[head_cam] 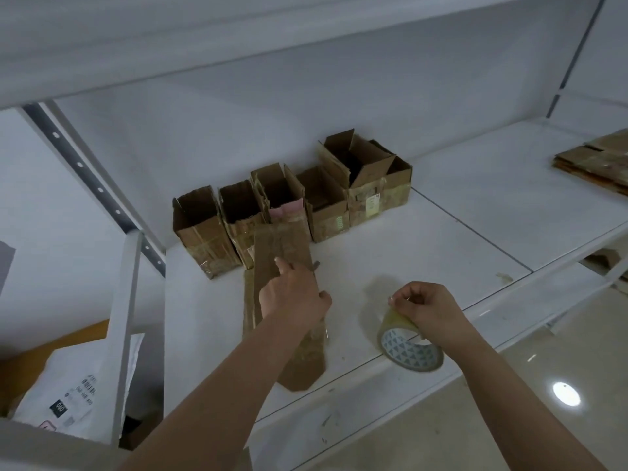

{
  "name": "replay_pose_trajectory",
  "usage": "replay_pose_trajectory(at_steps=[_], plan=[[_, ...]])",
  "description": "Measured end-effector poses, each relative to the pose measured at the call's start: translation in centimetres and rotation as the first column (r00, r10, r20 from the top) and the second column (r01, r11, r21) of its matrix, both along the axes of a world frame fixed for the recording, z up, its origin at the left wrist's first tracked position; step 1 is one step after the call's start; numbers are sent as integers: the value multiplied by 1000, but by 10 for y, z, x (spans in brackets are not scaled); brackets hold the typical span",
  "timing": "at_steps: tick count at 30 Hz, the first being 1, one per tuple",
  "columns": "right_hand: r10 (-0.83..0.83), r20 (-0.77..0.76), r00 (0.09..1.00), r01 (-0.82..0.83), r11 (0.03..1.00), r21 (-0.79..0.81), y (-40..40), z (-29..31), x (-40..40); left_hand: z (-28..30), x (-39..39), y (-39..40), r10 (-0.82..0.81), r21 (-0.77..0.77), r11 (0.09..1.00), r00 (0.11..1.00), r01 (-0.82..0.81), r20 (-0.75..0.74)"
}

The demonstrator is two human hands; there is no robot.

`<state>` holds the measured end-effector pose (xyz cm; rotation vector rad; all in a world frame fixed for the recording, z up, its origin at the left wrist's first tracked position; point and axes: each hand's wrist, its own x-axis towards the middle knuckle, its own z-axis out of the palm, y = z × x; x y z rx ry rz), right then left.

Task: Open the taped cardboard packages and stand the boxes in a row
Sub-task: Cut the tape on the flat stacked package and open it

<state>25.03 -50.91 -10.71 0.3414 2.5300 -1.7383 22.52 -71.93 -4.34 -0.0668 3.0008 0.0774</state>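
Back of the shelf [458,212] is blocked by the row of open boxes [292,198] along the wall, flaps up. Flattened package [282,253] lies in front of them, reaching the front edge, under my left grip [292,294]. Tape roll [409,348] sits at the front edge under my right grip [424,305]. Bare shelf between package and roll, wider stretch right of the roll. Flat cardboard stack [594,161] at far right. Upper shelf [170,39] overhangs; upright post [124,334] closes the left.

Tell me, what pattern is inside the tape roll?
Blue-grey triangles on white inside the tape roll, seen in the head view.
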Motion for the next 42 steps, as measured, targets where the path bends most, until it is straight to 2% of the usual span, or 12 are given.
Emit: replay_pose_trajectory(at_steps=[6,8,15,19,22,25,27,31,34,36,39,42], plan=[[-179,-78,981,175,983,-47,14,8,-6,15,23,-23,-352,71,935,935,349,50],[-214,-97,972,207,975,-79,18,12,-8,16,30,-29,-404,99,912,914,399,36],[-238,-103,966,226,967,-118,17,13,-9,-9,8,0,-141,-64,989,988,137,-60],[-257,-89,962,244,960,-135,23,10,-6,-15,-9,-6,-143,-102,986,986,134,-88],[-299,-90,950,289,951,-108,31,9,-4,-9,-9,-15,-343,-52,939,937,340,-70],[-365,-102,925,357,929,-94,44,14,-4,-3,-5,-32,-575,101,807,813,582,-88],[-393,-114,912,378,916,-135,49,21,-5,-5,-7,-44,-632,189,742,765,643,-123],[-378,-117,918,353,916,-191,39,33,-7,-6,-13,-55,-576,281,751,801,598,-165],[-344,-98,934,317,924,-215,22,33,-7,5,-3,-43,-418,436,760,876,482,-240],[-344,-87,935,316,918,-240,14,31,-6,12,9,-32,-346,533,763,928,366,-141],[-349,-56,935,324,908,-265,5,28,-6,11,21,-15,-398,444,834,914,329,71],[-297,-28,954,278,919,-279,-12,24,-4,10,13,-10,-404,388,854,912,346,77]])
